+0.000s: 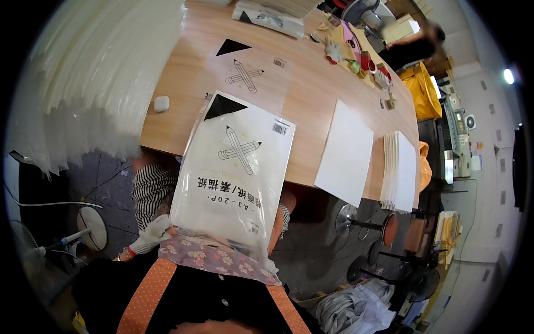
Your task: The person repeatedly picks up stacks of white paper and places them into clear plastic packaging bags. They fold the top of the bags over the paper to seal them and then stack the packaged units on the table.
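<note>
A pack of drawing paper in a clear plastic bag lies tilted across the table's near edge and over my lap. Its printed cover has crossed pencils and a black corner, and the lettering is upside down to me. My left hand, in a white glove, is closed at the pack's near left corner. Of my right hand, only a bit of white glove shows beside the near right corner; its fingers are hidden. Loose, wrinkled plastic lies at the near end, against my flowered apron.
Beyond the pack, another printed clear bag lies flat on the wooden table. White sheets and a fanned paper stack overhang the right edge. Many plastic bags hang at left. A person is at the far right.
</note>
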A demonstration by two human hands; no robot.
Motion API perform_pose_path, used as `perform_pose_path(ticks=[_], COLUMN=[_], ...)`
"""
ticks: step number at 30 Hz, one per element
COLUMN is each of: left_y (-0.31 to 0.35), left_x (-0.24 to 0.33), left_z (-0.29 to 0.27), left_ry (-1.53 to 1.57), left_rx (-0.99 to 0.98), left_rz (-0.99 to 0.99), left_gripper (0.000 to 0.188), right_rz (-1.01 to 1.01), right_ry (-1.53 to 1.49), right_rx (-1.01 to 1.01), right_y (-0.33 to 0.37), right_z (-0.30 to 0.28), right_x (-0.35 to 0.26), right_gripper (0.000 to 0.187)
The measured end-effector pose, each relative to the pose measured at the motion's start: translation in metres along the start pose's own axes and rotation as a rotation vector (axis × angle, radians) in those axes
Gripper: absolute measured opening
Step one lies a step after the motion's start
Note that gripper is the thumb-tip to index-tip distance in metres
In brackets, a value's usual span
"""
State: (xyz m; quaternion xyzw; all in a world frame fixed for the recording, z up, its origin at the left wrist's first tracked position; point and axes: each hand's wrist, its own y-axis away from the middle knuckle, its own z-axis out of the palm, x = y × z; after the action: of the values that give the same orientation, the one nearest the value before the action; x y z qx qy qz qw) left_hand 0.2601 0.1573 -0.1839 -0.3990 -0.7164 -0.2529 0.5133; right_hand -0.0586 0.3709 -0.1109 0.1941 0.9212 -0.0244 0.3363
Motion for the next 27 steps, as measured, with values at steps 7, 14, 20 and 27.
perform_pose_path(ticks=[7,14,20,27], left_y=[-0.066,-0.121,-0.19,-0.152], left_x=[0.068,0.115,0.235,0.379], left_z=[0.001,0.004,-0.028,-0.131], left_ry=[0.425,0.213,-0.264,-0.591], left_rx=[0.314,0.214,0.104,0.187], left_rz=[-0.407,0.018,0.516,1.204], left_gripper=[0.016,0.009,0.01,0.01], right_rz=[0.097,0.182,0.066,-0.325], right_ry=[-0.357,-0.995,-1.137,-1.606], right_rx=[0.253,0.212,0.133,0.137], right_y=[-0.033,-0.031,-0.096,-0.208], right_z=[0.004,-0.005,0.059,-0.047], right_x=[0.032,0.118,0.029,-0.112], right_gripper=[0.042,0.038,0.03,0.047])
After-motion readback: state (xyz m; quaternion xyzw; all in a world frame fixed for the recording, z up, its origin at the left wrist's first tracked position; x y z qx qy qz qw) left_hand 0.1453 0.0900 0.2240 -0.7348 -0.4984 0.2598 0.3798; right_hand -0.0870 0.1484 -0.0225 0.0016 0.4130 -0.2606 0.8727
